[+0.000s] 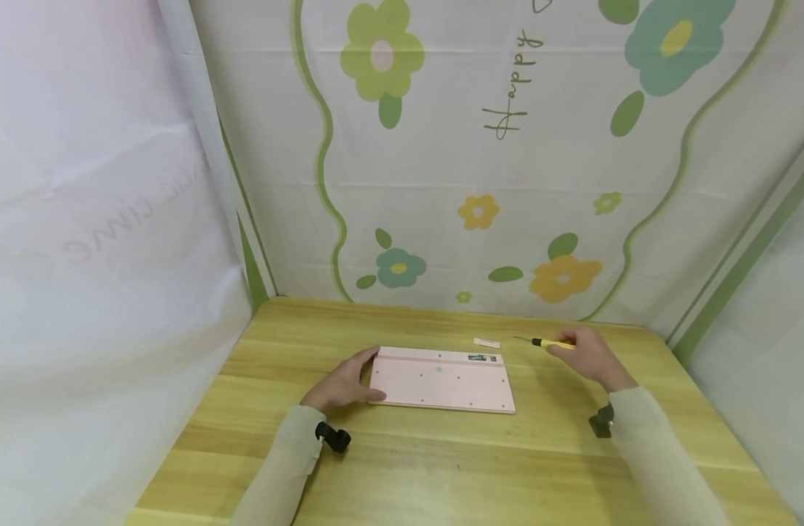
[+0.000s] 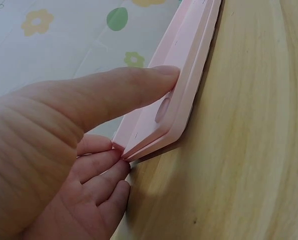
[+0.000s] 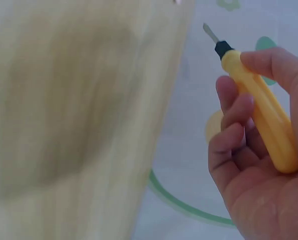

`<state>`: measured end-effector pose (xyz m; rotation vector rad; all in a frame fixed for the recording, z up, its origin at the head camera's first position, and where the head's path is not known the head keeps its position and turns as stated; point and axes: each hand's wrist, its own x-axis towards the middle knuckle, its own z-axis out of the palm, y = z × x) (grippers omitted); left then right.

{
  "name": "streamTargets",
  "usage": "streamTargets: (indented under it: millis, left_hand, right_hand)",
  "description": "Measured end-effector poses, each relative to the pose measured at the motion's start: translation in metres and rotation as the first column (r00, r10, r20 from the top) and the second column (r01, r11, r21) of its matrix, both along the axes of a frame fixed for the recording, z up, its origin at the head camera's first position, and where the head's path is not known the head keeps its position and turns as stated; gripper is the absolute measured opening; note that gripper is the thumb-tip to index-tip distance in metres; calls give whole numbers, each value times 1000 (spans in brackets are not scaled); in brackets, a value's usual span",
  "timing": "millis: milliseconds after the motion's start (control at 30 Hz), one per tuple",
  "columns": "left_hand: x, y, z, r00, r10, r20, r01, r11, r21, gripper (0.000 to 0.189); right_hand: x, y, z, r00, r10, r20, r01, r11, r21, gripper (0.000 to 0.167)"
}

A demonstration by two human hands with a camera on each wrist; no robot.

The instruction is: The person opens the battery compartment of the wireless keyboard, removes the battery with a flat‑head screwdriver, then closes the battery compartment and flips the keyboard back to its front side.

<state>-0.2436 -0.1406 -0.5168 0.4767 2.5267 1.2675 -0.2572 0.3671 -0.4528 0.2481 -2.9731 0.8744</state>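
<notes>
A pink keyboard (image 1: 434, 383) lies with its screw-dotted underside up on the wooden table. Near its far right corner an open battery compartment (image 1: 482, 358) shows something green inside. My left hand (image 1: 341, 386) grips the keyboard's left end; in the left wrist view the thumb (image 2: 154, 80) rests on the underside beside an oval foot (image 2: 163, 110), and fingertips touch the end edge. To the right, my right hand (image 1: 588, 358) holds a yellow-handled screwdriver (image 3: 261, 110), its metal tip pointing left, away from the palm. Behind the keyboard lies a small pink cover (image 1: 486, 342).
The wooden table (image 1: 402, 475) reaches back to a white curtain (image 1: 434, 161) printed with flowers. More white fabric (image 1: 99, 219) hangs at the left and right sides. A black wrist camera (image 1: 334, 438) is strapped on each sleeve.
</notes>
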Motion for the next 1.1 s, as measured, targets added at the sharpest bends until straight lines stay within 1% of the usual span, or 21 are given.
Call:
streamTargets:
  millis: [67, 200, 367, 433, 533, 667, 767, 867, 933, 1100]
  left_hand:
    - [0, 0, 0, 1000, 2, 4, -2, 1000, 5, 101]
    - [0, 1, 0, 1000, 4, 4, -4, 1000, 9, 101]
    - [0, 1, 1, 1000, -9, -6, 9, 1000, -6, 101]
    - [0, 1, 0, 1000, -12, -7, 12, 1000, -9, 101]
    - [0, 1, -1, 1000, -14, -2, 14, 1000, -8, 101]
    - [0, 0, -1, 1000, -10, 7, 10, 1000, 9, 102]
    - [0, 0, -1, 1000, -9, 9, 9, 1000, 20, 102]
    - [0, 0, -1, 1000, -11, 4, 11, 1000, 24, 103]
    - [0, 0, 0, 1000, -10, 1, 10, 1000, 21, 103]
    - [1, 1, 0, 1000, -7, -3, 7, 1000, 12, 102]
  right_hand:
    - [4, 2, -7, 999, -34, -21, 34, 999, 7, 27]
    - [9, 4, -19, 995, -96, -39, 96, 995, 17, 25]
    - [11, 6, -31, 989, -146, 12, 146, 989, -21, 28]
    - [11, 6, -35, 990, -139, 23, 140, 990, -33, 29]
    - [12, 5, -40, 993, -114, -15, 114, 993, -7, 25]
    - [12, 4, -43, 994, -75, -81, 81, 994, 79, 19]
    - [13, 2, -42, 994, -51, -93, 63, 989, 135, 19]
    - [15, -1, -39, 997, -34, -73, 46, 984, 170, 21]
    - [17, -2, -39, 998, -37, -48, 45, 984, 175, 21]
    - [20, -3, -45, 998, -56, -11, 57, 983, 173, 21]
